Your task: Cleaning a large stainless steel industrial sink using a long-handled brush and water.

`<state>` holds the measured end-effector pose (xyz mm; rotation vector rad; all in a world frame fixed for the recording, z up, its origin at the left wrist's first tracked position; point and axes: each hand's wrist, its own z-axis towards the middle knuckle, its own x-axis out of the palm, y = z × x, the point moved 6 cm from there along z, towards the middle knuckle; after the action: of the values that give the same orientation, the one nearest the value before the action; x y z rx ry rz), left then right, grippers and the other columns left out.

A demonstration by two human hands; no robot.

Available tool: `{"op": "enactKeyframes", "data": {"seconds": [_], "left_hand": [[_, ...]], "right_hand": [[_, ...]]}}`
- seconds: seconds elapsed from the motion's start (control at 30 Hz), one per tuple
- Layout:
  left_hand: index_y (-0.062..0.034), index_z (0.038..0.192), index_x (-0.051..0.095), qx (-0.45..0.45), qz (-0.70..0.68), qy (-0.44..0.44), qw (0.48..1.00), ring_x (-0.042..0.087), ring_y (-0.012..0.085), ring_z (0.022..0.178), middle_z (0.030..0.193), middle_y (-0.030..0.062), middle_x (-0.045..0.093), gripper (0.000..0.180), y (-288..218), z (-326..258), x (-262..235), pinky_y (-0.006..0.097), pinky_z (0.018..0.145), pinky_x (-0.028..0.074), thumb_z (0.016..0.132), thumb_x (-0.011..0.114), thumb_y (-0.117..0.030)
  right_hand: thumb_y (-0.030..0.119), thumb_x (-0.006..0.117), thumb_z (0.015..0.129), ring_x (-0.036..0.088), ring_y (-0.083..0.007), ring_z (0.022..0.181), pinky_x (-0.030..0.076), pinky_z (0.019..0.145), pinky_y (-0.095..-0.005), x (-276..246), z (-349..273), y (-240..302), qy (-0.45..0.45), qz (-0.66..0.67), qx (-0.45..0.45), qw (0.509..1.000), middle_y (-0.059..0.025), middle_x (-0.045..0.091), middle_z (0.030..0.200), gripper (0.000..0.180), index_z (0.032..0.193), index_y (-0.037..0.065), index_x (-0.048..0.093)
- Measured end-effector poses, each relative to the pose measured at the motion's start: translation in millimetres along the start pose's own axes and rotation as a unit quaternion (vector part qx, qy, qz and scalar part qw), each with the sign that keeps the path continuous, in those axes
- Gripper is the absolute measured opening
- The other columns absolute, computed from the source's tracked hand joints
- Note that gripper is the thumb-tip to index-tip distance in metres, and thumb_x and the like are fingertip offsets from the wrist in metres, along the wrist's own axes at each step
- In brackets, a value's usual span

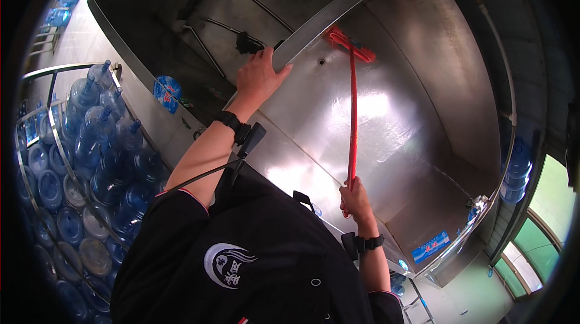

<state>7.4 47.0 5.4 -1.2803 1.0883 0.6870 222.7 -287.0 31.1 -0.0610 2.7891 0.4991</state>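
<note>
My right hand (357, 199) is wrapped round the lower end of a red-handled scrub brush (353, 106). Its red head (350, 45) rests against the far part of a large stainless steel sink basin (417, 124), near a small dark drain hole (321, 62). My left hand (260, 75) lies over the metal divider (326, 17) between this basin and a darker one on the left. The left fingers curl over the far side of the rim and are partly hidden; the thumb points right along it.
The darker basin (151, 28) holds metal rods (202, 49) and black pieces. Many blue water jugs (99, 142) fill a metal rack at left. Another jug (517, 173) stands at right. Water streams from a fitting (477, 203) at the basin's right edge.
</note>
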Motion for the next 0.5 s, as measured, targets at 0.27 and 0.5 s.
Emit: {"op": "enactKeyframes", "data": {"seconds": [0.27, 0.5], "left_hand": [[-0.0047, 0.11, 0.052, 0.006, -0.002, -0.005, 1.0, 0.062, 0.033, 0.101, 0.103, 0.0125, 0.064, 0.051, 0.0, -0.2, 0.3, 0.047, 0.076, 0.054, 0.083, 0.067, -0.045], [-0.0043, 0.11, 0.051, 0.006, -0.001, 0.002, 1.0, 0.062, 0.0327, 0.101, 0.103, 0.0126, 0.064, 0.051, 0.4, -0.2, 0.1, 0.046, 0.075, 0.054, 0.083, 0.067, -0.044]], "right_hand": [[0.008, 0.054, 0.083, 0.057, -0.02, 0.046, 0.045, 0.039, -0.0335, 0.9, 0.9, -0.8, -0.001, -0.003, -0.003, 1.0, -0.0132, 0.054, 0.074, 0.027, 0.104, -0.004, 0.042], [0.008, 0.054, 0.083, 0.057, -0.0201, 0.046, 0.045, 0.038, -0.0337, 0.9, 1.1, -1.4, -0.002, -0.013, 0.011, 1.0, -0.0135, 0.054, 0.074, 0.027, 0.104, -0.003, 0.041]]}}
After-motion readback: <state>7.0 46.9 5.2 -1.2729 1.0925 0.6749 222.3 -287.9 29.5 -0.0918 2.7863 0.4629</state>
